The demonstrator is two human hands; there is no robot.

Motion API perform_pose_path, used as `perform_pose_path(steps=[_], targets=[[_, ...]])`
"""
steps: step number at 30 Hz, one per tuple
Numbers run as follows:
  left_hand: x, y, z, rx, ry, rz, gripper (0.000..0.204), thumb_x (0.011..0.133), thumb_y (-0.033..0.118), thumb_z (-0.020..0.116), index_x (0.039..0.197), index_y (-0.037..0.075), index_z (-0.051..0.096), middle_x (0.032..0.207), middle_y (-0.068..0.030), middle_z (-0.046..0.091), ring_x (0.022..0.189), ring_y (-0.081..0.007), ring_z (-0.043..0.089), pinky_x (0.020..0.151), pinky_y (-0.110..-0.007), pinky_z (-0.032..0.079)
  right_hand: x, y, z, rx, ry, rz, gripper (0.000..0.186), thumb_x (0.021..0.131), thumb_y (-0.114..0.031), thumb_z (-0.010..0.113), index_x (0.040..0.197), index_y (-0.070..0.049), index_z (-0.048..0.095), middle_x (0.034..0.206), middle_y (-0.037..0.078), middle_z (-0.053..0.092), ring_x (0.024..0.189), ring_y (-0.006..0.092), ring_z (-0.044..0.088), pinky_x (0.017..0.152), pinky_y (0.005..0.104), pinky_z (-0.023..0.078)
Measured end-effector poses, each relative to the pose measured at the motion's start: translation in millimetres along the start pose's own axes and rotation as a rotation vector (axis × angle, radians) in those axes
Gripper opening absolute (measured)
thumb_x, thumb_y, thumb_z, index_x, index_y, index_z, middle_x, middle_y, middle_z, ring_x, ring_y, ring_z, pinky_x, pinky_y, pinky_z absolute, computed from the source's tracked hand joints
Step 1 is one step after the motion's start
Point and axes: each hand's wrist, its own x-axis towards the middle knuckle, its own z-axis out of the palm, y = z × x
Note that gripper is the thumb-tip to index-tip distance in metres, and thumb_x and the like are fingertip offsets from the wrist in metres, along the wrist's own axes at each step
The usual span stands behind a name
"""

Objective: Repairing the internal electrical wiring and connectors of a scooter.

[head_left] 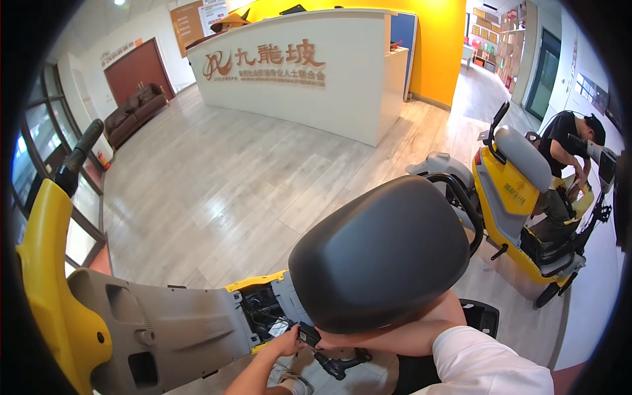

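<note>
Beside the open bay (263, 309) of a yellow and grey electric scooter, my two hands meet under the edge of its black seat (382, 257). My left hand (287, 342) closes on a small black box-shaped part (308, 335) with a pale label; its exact kind is unclear. The same part is gripped from the other side by my right hand (327, 340), whose fingers are partly hidden. Dark cables and a white label show inside the bay. Just below my hands, a black cordless drill (337, 364) lies on the floor.
The scooter's yellow front (49, 263) rises at the left. At the right stands a second yellow scooter (507, 191), where another person (566, 141) bends over its front. A white reception counter (296, 72) and a brown sofa (136, 113) stand farther back. A black tray (480, 317) lies near my right arm.
</note>
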Motion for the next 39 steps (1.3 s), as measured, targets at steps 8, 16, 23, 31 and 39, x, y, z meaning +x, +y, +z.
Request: perform_pose_path(steps=[8,16,23,31,39], targets=[[-3.4,4.7,-5.5,-0.019,-0.082,-0.084,0.089,0.086,0.031,0.073,0.15,-0.005,0.023,0.122,-0.0311,0.063,0.118,-0.0421,0.06,0.1,-0.043,0.048,-5.0,-7.7,-14.7,-0.139,-0.009,-0.01,0.048,0.066,-0.032,0.081,0.1,-0.002,0.066,0.085,0.019,0.065,0.086,0.0361,0.066,0.081,0.0466,0.05],[-3.3,1.5,-5.1,-0.046,-0.086,-0.078,0.089,0.087,0.032,0.072,0.151,-0.004,0.022,0.121,-0.0295,0.064,0.117,-0.0415,0.061,0.099,-0.043,0.049,-0.9,2.8,-1.0,-0.139,-0.077,0.034,0.052,0.068,-0.036,0.082,0.104,-0.002,0.066,0.086,0.019,0.067,0.087,0.0367,0.067,0.082,0.0471,0.05],[-1.6,-0.6,-6.0,-0.07,-0.113,-0.099,0.089,0.088,0.033,0.071,0.152,-0.003,0.021,0.122,-0.0284,0.064,0.117,-0.0404,0.061,0.1,-0.042,0.048,-1.1,-7.2,-18.8,-0.147,-0.084,-0.021,0.051,0.068,-0.035,0.083,0.105,-0.003,0.066,0.089,0.019,0.067,0.09,0.0357,0.067,0.083,0.0462,0.049],[-2.7,0.0,-4.2,-0.074,-0.103,-0.062,0.088,0.088,0.033,0.071,0.153,-0.001,0.022,0.122,-0.0278,0.065,0.117,-0.0394,0.062,0.1,-0.042,0.048,2.7,11.5,10.2,-0.232,-0.055,0.067,0.053,0.068,-0.034,0.082,0.106,-0.002,0.066,0.093,0.02,0.067,0.095,0.0364,0.066,0.086,0.0461,0.048],[-6.5,3.3,-10.5,-0.061,-0.116,-0.101,0.087,0.088,0.035,0.072,0.153,0.002,0.023,0.124,-0.0269,0.064,0.119,-0.0392,0.061,0.101,-0.043,0.047,1.5,6.6,-0.1,-0.173,-0.113,0.08,0.055,0.068,-0.033,0.082,0.11,-0.002,0.064,0.096,0.021,0.066,0.1,0.0384,0.064,0.092,0.0468,0.045]])
